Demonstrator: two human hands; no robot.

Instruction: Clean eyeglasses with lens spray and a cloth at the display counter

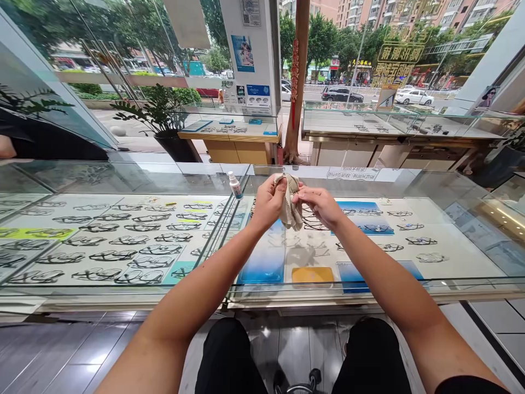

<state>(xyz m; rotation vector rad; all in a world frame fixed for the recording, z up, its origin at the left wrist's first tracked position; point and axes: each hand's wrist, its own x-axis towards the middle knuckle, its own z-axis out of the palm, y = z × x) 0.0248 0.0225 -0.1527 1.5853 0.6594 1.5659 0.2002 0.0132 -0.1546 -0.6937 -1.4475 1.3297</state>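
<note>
Both hands are raised over the glass display counter (369, 191). My left hand (268, 202) is closed round a beige cleaning cloth (292, 210), its thumb pressing on the folds. Across from it, my right hand (319, 205) pinches at the cloth's right side, where a thin dark piece shows, perhaps part of a pair of glasses. The cloth covers most of whatever lies inside it. A small white spray bottle (235, 186) with a blue label stands upright on the glass, left of my left hand.
Rows of eyeglasses (112, 255) lie beneath the glass, with blue display cards (262, 257) and an orange case (312, 274). A wooden post (296, 82) and further showcases (233, 131) stand beyond. At far left, part of another person's arm (6, 146) shows.
</note>
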